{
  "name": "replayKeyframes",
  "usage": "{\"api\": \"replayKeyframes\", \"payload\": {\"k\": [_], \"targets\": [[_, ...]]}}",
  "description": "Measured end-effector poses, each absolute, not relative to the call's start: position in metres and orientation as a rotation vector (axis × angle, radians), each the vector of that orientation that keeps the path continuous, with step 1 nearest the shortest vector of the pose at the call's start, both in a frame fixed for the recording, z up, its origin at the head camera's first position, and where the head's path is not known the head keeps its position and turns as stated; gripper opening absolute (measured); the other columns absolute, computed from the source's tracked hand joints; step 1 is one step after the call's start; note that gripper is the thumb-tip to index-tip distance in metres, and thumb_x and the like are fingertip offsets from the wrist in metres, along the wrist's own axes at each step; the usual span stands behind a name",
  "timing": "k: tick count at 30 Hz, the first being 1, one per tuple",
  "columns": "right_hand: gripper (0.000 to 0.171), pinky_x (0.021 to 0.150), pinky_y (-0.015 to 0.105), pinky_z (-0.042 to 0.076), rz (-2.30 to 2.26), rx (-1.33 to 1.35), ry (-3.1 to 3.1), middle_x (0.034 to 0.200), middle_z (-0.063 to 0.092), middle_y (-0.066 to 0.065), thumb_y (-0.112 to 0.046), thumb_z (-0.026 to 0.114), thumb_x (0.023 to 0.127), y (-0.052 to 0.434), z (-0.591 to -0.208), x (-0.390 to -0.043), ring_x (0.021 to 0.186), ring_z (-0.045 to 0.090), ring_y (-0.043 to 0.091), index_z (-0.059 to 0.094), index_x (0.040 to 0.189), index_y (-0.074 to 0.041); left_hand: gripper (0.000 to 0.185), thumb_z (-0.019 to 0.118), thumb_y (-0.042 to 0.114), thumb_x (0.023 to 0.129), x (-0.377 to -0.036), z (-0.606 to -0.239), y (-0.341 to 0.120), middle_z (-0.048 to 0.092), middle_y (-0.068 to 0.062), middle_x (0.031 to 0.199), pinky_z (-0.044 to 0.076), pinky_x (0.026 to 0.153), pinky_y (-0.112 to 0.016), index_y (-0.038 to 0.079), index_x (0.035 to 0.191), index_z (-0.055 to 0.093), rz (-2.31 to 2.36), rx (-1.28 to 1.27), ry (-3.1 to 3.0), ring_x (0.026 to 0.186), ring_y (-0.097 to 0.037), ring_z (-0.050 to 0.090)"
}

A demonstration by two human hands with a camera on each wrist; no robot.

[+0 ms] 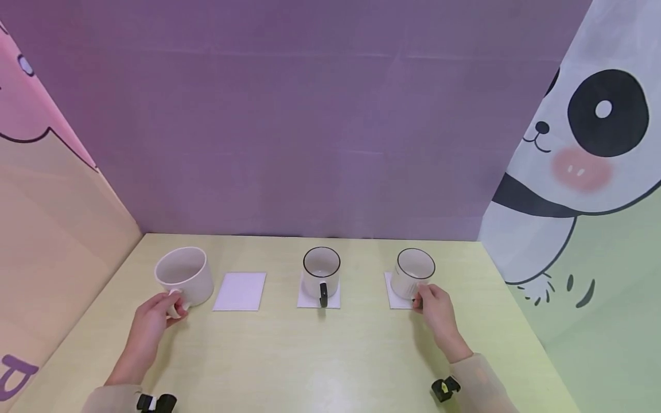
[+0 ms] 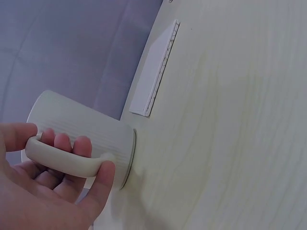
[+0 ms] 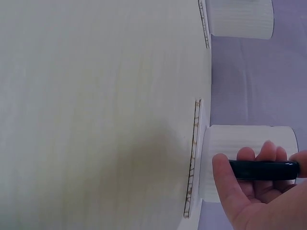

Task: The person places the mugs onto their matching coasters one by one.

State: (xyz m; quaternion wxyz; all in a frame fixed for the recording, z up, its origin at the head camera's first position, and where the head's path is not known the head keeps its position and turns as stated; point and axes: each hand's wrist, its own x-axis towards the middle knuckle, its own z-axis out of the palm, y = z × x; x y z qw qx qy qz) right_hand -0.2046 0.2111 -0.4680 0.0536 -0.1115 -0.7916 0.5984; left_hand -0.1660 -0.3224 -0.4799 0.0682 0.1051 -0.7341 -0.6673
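Note:
At the left, a wide plain white mug is held by its handle in my left hand. Its base is at the tabletop or just over it; I cannot tell whether they touch. On the right-hand white square coaster stands a white mug with a dark rim. My right hand grips that mug's black handle, fingers curled behind it. Between the hands, another dark-rimmed white mug stands on the middle coaster, its black handle facing me.
A bare white coaster lies just right of the plain mug. All of this is on a pale wood-grain table. A purple backdrop rises at its far edge, with printed cartoon panels at both sides.

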Motion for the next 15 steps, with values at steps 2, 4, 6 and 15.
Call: {"api": "replayKeyframes", "payload": {"k": [2,4,6,15], "targets": [[0.032,0.074,0.028,0.059,1.816,-0.329,-2.408,0.08,0.059,0.01,-0.016,0.045,0.108,0.212,-0.469,-0.204,0.075,0.059,0.016,0.057,0.093,0.01,0.033,0.051,0.022,0.108,-0.166,-0.479,-0.322,0.061,0.002,0.075,0.056,0.073,-0.019,0.001,0.086,0.064,-1.992,0.322,-2.234,0.078,-0.007,0.06],[0.033,0.076,0.029,0.059,1.818,-0.313,-2.418,0.082,0.06,0.01,-0.016,0.045,0.108,0.213,-0.469,-0.204,0.077,0.06,0.015,0.058,0.094,0.01,0.034,0.05,0.022,0.108,-0.167,-0.478,-0.322,0.061,0.003,0.075,0.055,0.073,-0.02,0.001,0.086,0.064,-1.976,0.325,-2.252,0.079,-0.007,0.059],[0.034,0.08,0.031,0.06,1.825,-0.296,-2.435,0.086,0.061,0.011,-0.018,0.045,0.109,0.216,-0.469,-0.203,0.081,0.06,0.016,0.058,0.095,0.01,0.034,0.05,0.022,0.108,-0.167,-0.478,-0.321,0.061,0.002,0.076,0.056,0.073,-0.02,-0.001,0.087,0.064,-1.968,0.321,-2.261,0.079,-0.008,0.059],[0.031,0.064,0.033,0.045,1.22,-0.105,-2.814,0.08,0.058,0.009,-0.025,0.053,0.105,0.226,-0.459,-0.195,0.072,0.052,0.021,0.062,0.089,0.0,0.039,0.05,0.027,0.108,-0.166,-0.479,-0.321,0.061,0.002,0.078,0.055,0.074,-0.02,-0.007,0.091,0.062,-1.919,0.308,-2.283,0.081,-0.008,0.059]]}}
